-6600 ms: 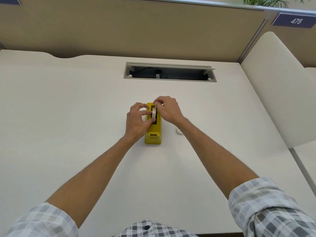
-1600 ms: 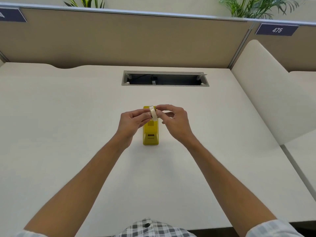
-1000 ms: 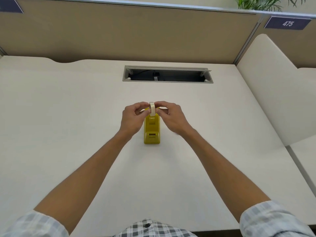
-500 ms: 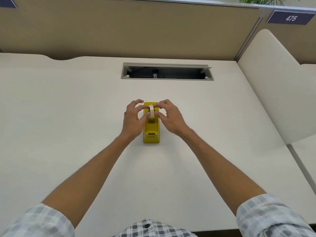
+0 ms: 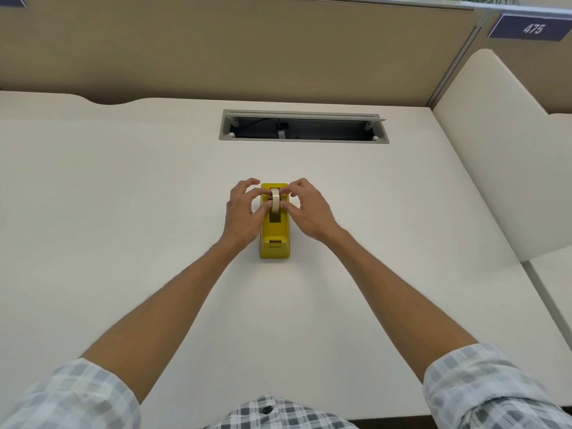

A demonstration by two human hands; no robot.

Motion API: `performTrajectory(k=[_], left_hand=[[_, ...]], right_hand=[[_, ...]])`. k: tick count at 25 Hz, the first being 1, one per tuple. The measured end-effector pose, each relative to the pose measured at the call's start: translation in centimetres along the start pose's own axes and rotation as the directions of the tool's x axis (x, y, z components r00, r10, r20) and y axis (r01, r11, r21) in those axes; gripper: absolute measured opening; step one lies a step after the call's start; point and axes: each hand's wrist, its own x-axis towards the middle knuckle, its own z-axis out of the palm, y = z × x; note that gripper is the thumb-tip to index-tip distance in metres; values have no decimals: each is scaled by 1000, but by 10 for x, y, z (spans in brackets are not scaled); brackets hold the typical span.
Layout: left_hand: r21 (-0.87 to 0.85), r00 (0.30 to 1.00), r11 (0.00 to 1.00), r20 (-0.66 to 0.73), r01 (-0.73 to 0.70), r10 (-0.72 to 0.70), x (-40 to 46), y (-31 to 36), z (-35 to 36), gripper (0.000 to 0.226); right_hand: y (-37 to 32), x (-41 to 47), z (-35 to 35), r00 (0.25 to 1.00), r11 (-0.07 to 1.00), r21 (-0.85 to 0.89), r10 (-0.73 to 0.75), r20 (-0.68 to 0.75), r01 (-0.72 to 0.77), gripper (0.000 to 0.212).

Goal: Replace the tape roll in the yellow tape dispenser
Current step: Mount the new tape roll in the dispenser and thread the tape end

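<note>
Checked sleeves (image 5: 483,385) fill the lower corners of the frame. At centre, the yellow tape dispenser (image 5: 275,239) stands on the white desk (image 5: 123,212). The left hand (image 5: 243,212) and right hand (image 5: 311,210) pinch the tape roll (image 5: 275,199) from either side, upright over the dispenser's slot. Above it lies a cable tray opening (image 5: 303,129).

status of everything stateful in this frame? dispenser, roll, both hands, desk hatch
yellow tape dispenser: upright on the desk, slot open on top
tape roll: on edge, at the slot's far end; fully seated or not, cannot tell
left hand: pinches the roll from its left side
right hand: pinches the roll from its right side
cable hatch: open, cabling visible inside
</note>
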Motion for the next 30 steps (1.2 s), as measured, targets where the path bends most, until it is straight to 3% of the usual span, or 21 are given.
performTrajectory(k=[9,15,20,24,30], left_hand=[[-44,998,998,31,49,-47,-1,0,3,21],[-131,995,987,32,97,-94,-4,7,1,28],[-150,990,984,114,97,-81,-9,6,-3,50],[-104,986,992,153,76,-59,-10,6,-3,45],[-83,978,995,206,48,-30,-8,4,-7,50]], right_hand=[[-1,4,-2,1000,995,-102,-13,20,15,24],[-2,0,-1,1000,997,-80,-7,17,8,20],[-1,-7,3,1000,999,-32,-21,2,21,19],[-4,-10,1,999,999,-30,-30,-16,29,23],[-8,-16,-8,982,958,-222,-189,-8,183,39]])
